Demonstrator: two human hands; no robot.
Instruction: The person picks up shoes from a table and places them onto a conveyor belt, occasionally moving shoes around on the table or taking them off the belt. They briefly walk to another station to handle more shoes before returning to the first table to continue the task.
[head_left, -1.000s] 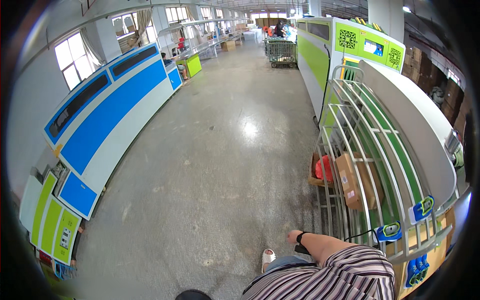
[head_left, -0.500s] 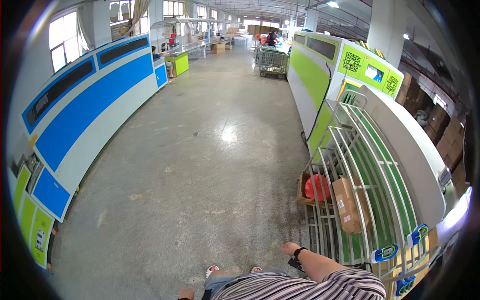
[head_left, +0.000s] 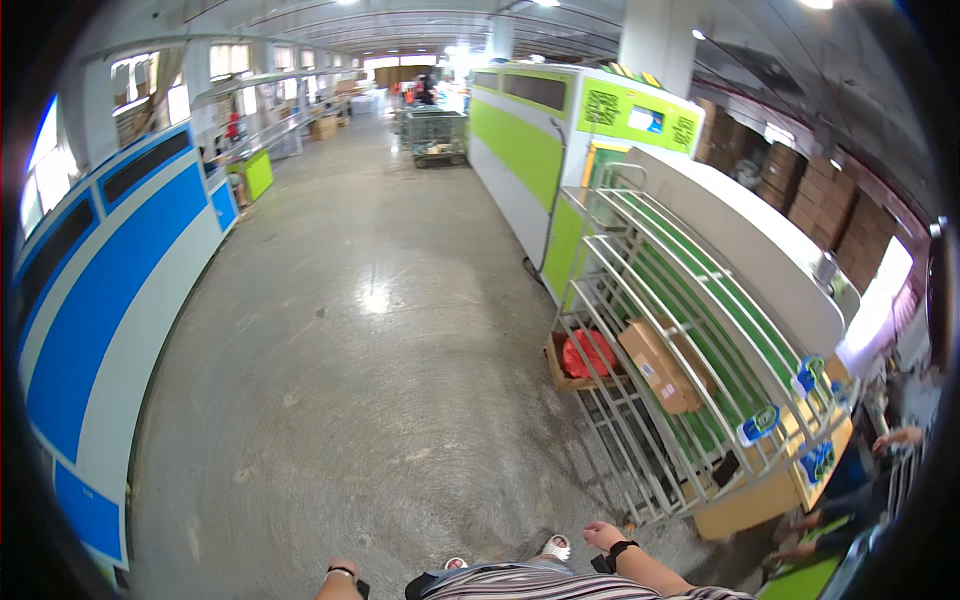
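Both of my hands hang low beside my striped top. My right hand, with a dark band at the wrist, is held out near the lower end of a metal tube rack without touching it. Its fingers are loosely bent and hold nothing I can see. My left hand shows at the lower edge over the floor, also with a dark wristband; its fingers are hidden. On the rack's shelves sit a brown cardboard box and blue-green shoe-like items. Below is a carton with a red bag.
A long blue and white machine lines the left side. A green and white machine stands behind the rack. Along the aisle is a wire cart. At the right edge, another person's hand shows near stacked cartons.
My view has turned right, so the rack and machines sit further left. My left hand has swung out to the left, and more of the workplace at the right shows.
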